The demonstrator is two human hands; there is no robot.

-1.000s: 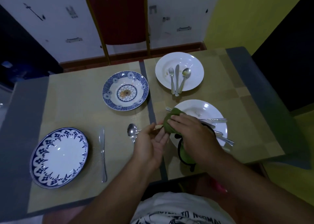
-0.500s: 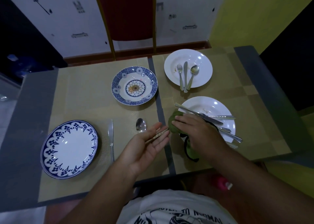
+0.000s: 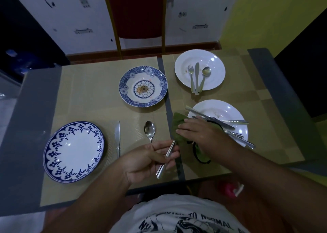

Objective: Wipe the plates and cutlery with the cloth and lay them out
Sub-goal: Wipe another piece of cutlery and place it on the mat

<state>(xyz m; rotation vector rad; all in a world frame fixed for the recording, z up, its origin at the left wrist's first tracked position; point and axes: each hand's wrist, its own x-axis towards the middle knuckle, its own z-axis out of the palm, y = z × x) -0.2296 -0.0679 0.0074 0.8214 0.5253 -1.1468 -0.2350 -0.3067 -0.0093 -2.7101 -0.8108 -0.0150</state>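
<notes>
My left hand [image 3: 150, 159] holds the handle of a metal piece of cutlery [image 3: 165, 161], whose far end is wrapped in the green cloth [image 3: 177, 126]. My right hand [image 3: 200, 132] grips that cloth around the hidden end. Just behind it a white plate [image 3: 228, 111] carries several more pieces of cutlery. A second white plate [image 3: 210, 59] further back holds a fork, a knife and a spoon. A blue-rimmed plate [image 3: 73, 152] lies at the near left with a knife [image 3: 117, 137] and a spoon [image 3: 149, 129] laid to its right.
A blue patterned bowl [image 3: 143, 86] sits in the middle of the table. A red chair [image 3: 137, 11] stands at the far side. Beige placemats [image 3: 92, 94] cover the grey table. A pink object [image 3: 229, 189] lies below the near edge.
My left hand has turned palm-up and curled round the cutlery handle, drawing it toward me. The right hand has stayed on the cloth.
</notes>
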